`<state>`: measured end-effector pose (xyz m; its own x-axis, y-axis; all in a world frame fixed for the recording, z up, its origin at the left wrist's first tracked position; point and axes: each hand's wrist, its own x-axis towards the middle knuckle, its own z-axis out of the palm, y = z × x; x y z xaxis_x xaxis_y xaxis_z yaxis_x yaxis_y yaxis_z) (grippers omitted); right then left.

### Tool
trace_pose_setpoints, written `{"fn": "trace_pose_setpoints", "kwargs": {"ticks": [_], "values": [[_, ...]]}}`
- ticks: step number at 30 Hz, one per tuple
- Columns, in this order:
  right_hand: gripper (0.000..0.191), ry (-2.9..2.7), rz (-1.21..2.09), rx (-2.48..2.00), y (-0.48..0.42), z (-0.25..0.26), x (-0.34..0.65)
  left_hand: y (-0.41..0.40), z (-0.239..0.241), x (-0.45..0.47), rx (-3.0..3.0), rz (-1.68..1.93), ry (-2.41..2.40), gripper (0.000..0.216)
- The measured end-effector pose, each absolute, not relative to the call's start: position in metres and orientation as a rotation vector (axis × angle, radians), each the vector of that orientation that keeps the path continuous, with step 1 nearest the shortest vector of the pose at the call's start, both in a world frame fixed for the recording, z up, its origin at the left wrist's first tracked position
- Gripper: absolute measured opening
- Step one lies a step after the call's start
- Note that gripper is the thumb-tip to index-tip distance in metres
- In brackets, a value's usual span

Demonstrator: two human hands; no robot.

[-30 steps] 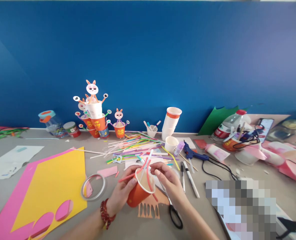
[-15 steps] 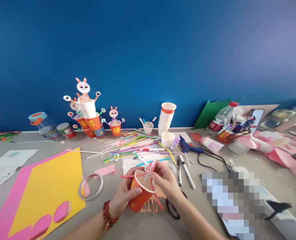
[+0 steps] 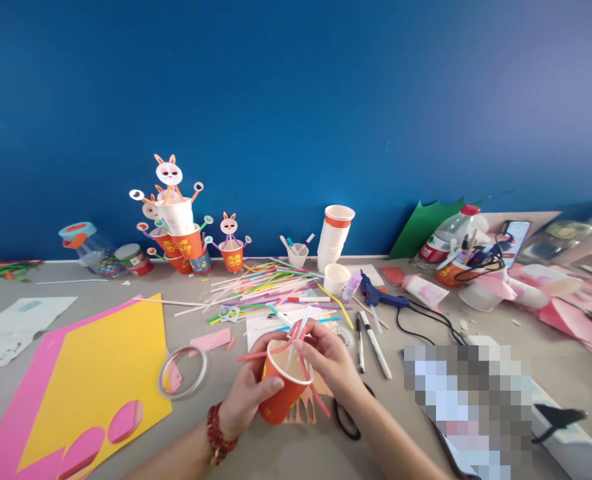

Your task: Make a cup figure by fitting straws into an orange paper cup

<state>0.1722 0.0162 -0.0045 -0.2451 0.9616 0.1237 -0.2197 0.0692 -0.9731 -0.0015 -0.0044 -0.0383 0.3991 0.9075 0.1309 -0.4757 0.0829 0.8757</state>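
Note:
My left hand (image 3: pixel 246 387) is wrapped round a red paper cup (image 3: pixel 279 402) with a white rim, its thumb on the near side. The cup tilts a little, its mouth turned up. My right hand (image 3: pixel 330 357) pinches red straws at the far right of the rim. One red straw (image 3: pixel 321 401) hangs down outside the cup; another sticks out to the left over the rim. A thin whitish stick (image 3: pixel 289 359) slants out of the cup past my right fingertips. What the fingertips press together is partly hidden. Behind the cup lies orange paper (image 3: pixel 309 407) with cut-outs.
Loose straws (image 3: pixel 271 283) spread beyond my hands. A tape roll (image 3: pixel 203 373) and yellow card (image 3: pixel 101 373) lie left. Right are markers (image 3: pixel 376 347), black-handled scissors (image 3: pixel 346 423) and a blue glue gun (image 3: pixel 383 298) with its cord. Rabbit-faced cups (image 3: pixel 232 253) and stacked cups (image 3: pixel 333 240) stand by the wall.
Both hands stay at the cup. The red straws have shifted slightly in my right fingers: the left one now curves over the rim, and the hanging end has swung a little right.

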Motion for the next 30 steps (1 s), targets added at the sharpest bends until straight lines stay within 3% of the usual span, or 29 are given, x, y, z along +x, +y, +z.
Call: {"fn": "trace_pose_setpoints", "kwargs": {"ticks": [10,30], "values": [[0.024,-1.225,1.468,-0.834,0.0144,-0.0053,0.1686,-0.0048,-0.0312,-0.0010,1.049,1.118,0.518,0.049],[0.020,-1.265,1.448,-0.832,0.0145,-0.0059,0.1680,-0.0038,-0.0309,-0.0020,1.118,1.120,0.525,0.047]]}}
